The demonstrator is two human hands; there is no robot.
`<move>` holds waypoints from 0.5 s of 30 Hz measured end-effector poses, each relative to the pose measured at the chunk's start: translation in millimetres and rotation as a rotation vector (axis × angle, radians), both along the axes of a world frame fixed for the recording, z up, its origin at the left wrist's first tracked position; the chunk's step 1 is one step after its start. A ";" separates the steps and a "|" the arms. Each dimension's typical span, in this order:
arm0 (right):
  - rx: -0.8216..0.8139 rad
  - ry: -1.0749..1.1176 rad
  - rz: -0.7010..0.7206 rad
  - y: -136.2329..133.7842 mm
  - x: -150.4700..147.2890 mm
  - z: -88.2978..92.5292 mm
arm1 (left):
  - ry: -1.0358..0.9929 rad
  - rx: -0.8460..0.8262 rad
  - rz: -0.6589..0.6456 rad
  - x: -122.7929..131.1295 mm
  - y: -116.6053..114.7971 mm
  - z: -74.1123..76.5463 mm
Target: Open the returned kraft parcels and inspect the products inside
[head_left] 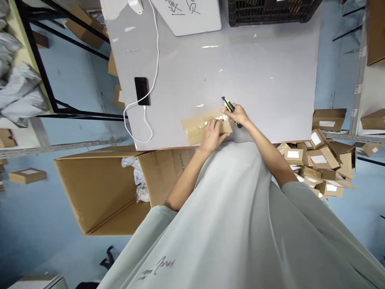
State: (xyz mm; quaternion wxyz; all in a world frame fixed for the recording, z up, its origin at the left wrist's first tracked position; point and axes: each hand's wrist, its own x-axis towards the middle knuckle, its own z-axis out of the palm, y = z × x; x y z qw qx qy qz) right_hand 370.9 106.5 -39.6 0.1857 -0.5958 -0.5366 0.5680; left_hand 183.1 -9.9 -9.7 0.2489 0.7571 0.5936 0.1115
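A small flat cardboard box (195, 127) sealed with clear tape lies at the near edge of the white table (255, 80). My left hand (213, 134) rests on top of the box with its fingers curled down on it, holding it in place. My right hand (238, 114) is closed round a yellow and black utility knife (229, 106), whose blade end points away from me just beyond the box's right end.
A black phone (142, 90) on a white charging cable (156, 60) lies at the table's left. A large open carton (105, 188) stands on the floor left of me. Several small taped boxes (319, 160) are piled on the floor at right. A black crate (270, 12) sits at the table's far edge.
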 end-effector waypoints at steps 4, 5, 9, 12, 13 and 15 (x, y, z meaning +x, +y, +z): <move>0.016 0.035 -0.086 -8.7 7.8 -0.9 | -0.002 -0.045 0.045 -46.8 19.8 5.0; 0.003 0.052 -0.126 -14.4 13.2 -0.4 | 0.013 -0.071 0.078 -58.9 25.0 4.9; -0.198 0.107 -0.213 -51.3 42.3 8.3 | 0.057 -0.168 0.171 -90.0 36.5 -1.1; -0.382 0.165 -0.195 -78.1 53.6 19.5 | 0.075 -0.162 0.204 -90.6 36.1 -6.3; -0.411 0.184 -0.193 -83.2 53.0 22.6 | 0.082 -0.160 0.208 -87.6 35.4 -7.3; -0.416 0.209 -0.196 -85.3 46.4 26.6 | 0.094 -0.160 0.215 -78.8 34.4 -8.3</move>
